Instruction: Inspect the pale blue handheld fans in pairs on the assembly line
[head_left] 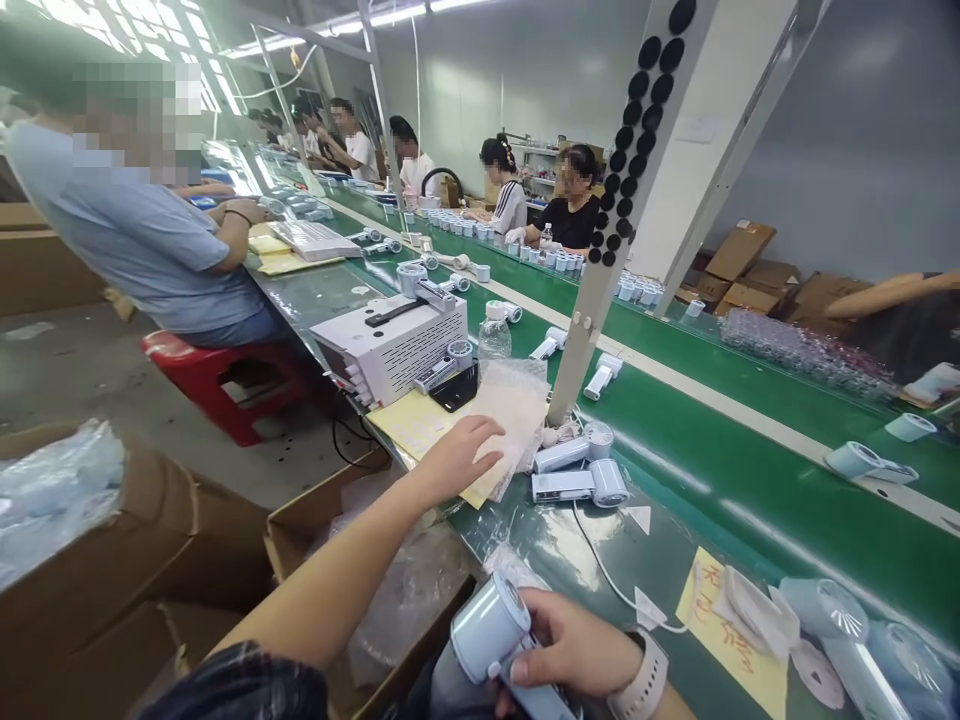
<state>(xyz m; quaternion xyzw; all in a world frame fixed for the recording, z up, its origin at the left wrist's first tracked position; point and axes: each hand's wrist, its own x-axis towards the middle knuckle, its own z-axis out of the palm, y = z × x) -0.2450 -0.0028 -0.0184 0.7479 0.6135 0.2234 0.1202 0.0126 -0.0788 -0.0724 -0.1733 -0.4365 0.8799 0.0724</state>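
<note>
In the head view my right hand (574,645), with a pale watch band at the wrist, is closed around a light-blue handheld fan (491,625) near my lap. The fan's round head points up and its handle runs down under my fingers. My left hand (469,455) reaches forward with fingers stretched out over a stack of clear bubble-wrap sheets (517,405). Whether it touches the stack or hovers just above, I cannot tell. Two more handheld fans (574,487) lie on the bench to the right of the stack, by the foot of a metal post.
Beyond the stack stand a white power-supply box (405,340), a black phone (455,388) and a plastic bottle (495,335). A green conveyor belt (697,430) carries several fans. Open cartons (300,540) are below left. A co-worker (150,240) sits on a red stool (202,375).
</note>
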